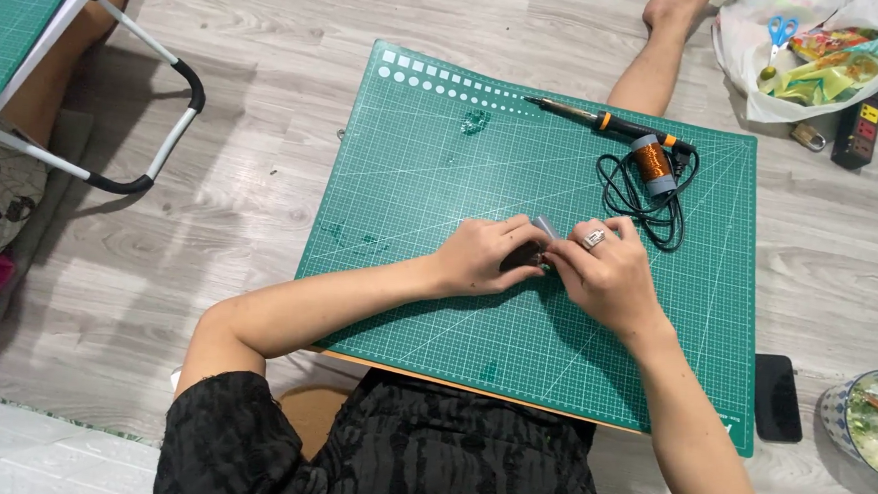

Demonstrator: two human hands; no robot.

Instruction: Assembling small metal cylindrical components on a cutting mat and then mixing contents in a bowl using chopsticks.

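Small grey part (543,227) gripped by fingers of left hand (484,256) & right hand (603,271), over green mat (443,177).

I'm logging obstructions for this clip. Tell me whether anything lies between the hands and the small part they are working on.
Nothing visible does. The left hand and the right hand already meet on the small grey part over the green cutting mat. The soldering iron and copper wire spool lie apart, farther up the mat.
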